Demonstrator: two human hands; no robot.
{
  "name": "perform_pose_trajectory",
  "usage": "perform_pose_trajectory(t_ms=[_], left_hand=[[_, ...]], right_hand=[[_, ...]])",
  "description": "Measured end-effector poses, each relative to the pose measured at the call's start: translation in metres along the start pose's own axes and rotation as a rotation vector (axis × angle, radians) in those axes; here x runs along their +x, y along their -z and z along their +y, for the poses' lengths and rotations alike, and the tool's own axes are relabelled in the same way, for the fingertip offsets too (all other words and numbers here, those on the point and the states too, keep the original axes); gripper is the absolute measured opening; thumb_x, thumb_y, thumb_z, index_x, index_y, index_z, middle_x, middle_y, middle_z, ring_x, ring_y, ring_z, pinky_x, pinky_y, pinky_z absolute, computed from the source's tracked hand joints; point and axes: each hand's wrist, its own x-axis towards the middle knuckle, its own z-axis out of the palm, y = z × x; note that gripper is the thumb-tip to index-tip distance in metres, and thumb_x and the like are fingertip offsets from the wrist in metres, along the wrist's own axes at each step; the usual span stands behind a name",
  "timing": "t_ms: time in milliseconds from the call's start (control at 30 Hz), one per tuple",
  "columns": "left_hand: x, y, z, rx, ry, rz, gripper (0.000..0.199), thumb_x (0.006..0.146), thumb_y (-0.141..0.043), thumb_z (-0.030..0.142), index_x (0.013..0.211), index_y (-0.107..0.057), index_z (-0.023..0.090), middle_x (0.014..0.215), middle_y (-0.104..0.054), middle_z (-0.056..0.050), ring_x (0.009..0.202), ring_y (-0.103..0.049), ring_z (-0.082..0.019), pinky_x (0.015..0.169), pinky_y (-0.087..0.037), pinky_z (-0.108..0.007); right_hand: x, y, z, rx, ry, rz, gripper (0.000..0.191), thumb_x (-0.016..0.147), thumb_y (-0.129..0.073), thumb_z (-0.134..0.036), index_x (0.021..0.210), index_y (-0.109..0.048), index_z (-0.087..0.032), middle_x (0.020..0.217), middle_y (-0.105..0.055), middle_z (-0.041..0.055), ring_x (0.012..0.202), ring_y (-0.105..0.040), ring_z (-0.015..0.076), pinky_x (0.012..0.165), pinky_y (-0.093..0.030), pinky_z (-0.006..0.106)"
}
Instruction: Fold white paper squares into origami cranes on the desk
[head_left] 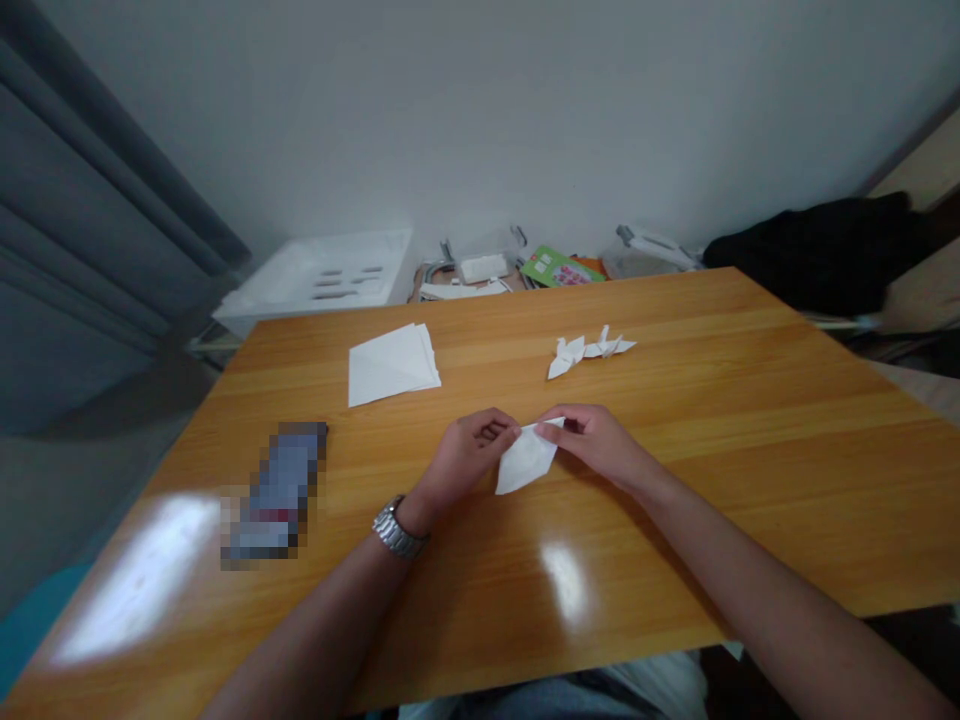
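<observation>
A folded sheet of white paper (527,462) is held above the wooden table between my two hands. My left hand (476,452) pinches its upper left corner, thumb on top and fingers curled behind. At the upper right corner, my right hand (592,437) grips the paper between thumb and fingers. Beyond my hands lie two folded white paper cranes (568,356), side by side. Toward the far left rests a small stack of white paper sheets (391,364). The fingertips behind the folded paper are hidden.
A blurred-out phone-like object (281,490) lies on the left of the wooden table (712,400). Past the far edge are a white plastic tray (322,270), a green booklet (559,267) and clear containers. Dark cloth (817,250) is heaped at the right. A grey curtain (90,220) hangs left.
</observation>
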Motion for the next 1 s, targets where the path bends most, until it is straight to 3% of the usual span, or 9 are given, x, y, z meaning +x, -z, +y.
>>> perform_pose_trajectory(t_ms=[333, 600, 800, 1000], left_hand=[[0.001, 0.0, 0.002, 0.016, -0.006, 0.031, 0.022, 0.09, -0.064, 0.036, 0.086, -0.067, 0.014, 0.076, -0.066, -0.001, 0.068, -0.06, -0.012, 0.063, -0.047, -0.02], [-0.001, -0.002, 0.003, 0.061, 0.003, 0.001, 0.022, 0.09, -0.066, 0.038, 0.09, -0.069, 0.016, 0.082, -0.071, -0.004, 0.075, -0.066, -0.015, 0.069, -0.052, -0.024], [0.002, 0.008, -0.001, 0.061, 0.007, -0.042, 0.025, 0.089, -0.068, 0.04, 0.089, -0.071, 0.015, 0.084, -0.073, -0.005, 0.076, -0.066, -0.015, 0.068, -0.051, -0.023], [0.003, 0.008, -0.002, 0.003, 0.018, -0.035, 0.026, 0.088, -0.07, 0.04, 0.089, -0.069, 0.015, 0.086, -0.073, -0.005, 0.078, -0.067, -0.015, 0.072, -0.053, -0.024]], right_hand=[[-0.001, -0.004, -0.004, 0.139, -0.051, 0.035, 0.035, 0.084, -0.073, -0.049, 0.096, -0.079, -0.017, 0.09, -0.078, 0.0062, 0.083, -0.068, 0.0223, 0.078, -0.052, 0.033], [-0.002, -0.003, -0.004, 0.113, -0.032, -0.056, 0.035, 0.086, -0.071, -0.05, 0.102, -0.081, -0.019, 0.098, -0.079, 0.0087, 0.093, -0.072, 0.0259, 0.089, -0.053, 0.039], [-0.005, -0.003, -0.008, 0.248, -0.103, -0.173, 0.043, 0.087, -0.068, -0.055, 0.108, -0.08, -0.019, 0.105, -0.079, 0.0081, 0.097, -0.072, 0.0253, 0.092, -0.055, 0.041], [-0.004, -0.005, -0.004, 0.337, -0.142, -0.141, 0.042, 0.084, -0.072, -0.054, 0.102, -0.081, -0.017, 0.097, -0.079, 0.0073, 0.088, -0.072, 0.0219, 0.09, -0.056, 0.039]])
